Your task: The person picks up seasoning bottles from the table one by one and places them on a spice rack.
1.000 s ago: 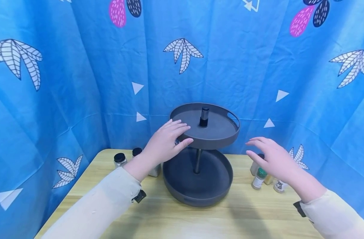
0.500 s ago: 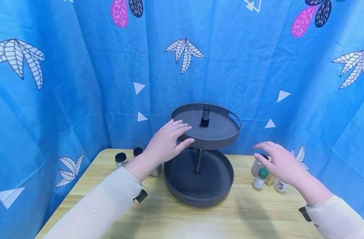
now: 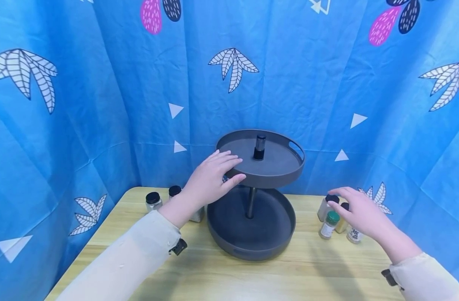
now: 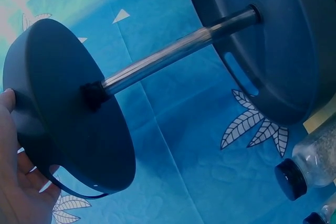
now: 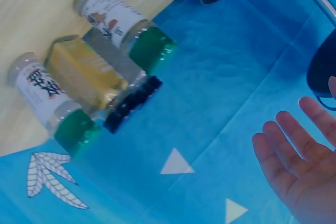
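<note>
While the left hand grips the upper tray at eight o'clock on its rim, I see the right hand loosely spread, holding nothing. A green-lidded jar stands upright toward that right hand's eight o'clock, well nearer it than the left

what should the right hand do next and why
Probably lower the right hand to the green-capped jar nearer the lower tray: that hand holds nothing and hovers close by, while the left hand holds the upper tray at its edge.
</note>
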